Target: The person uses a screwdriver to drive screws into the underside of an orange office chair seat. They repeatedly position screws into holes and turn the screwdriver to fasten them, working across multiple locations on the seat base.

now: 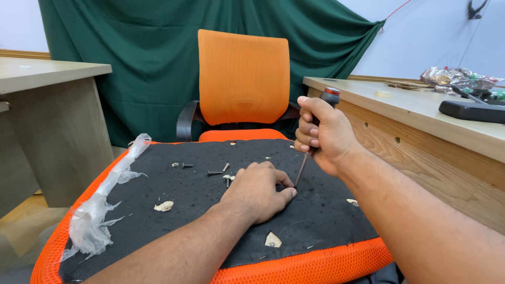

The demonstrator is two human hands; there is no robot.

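Note:
My right hand (pixel 322 134) grips a screwdriver (pixel 310 147) with a black and red handle, held nearly upright with its tip down on the black underside of an orange chair seat (pixel 173 210). My left hand (pixel 258 190) rests flat on that black panel, its fingertips pinched right beside the screwdriver tip; what sits under them is hidden. Several loose dark screws (pixel 214 172) lie on the panel just beyond my left hand.
An orange mesh office chair (pixel 243 76) stands behind the seat, before a green curtain. Wooden desks flank both sides; the right desk (pixel 421 113) carries a black device (pixel 471 110) and crumpled wrap. Torn clear plastic (pixel 100 210) hangs along the seat's left edge. Paper scraps dot the panel.

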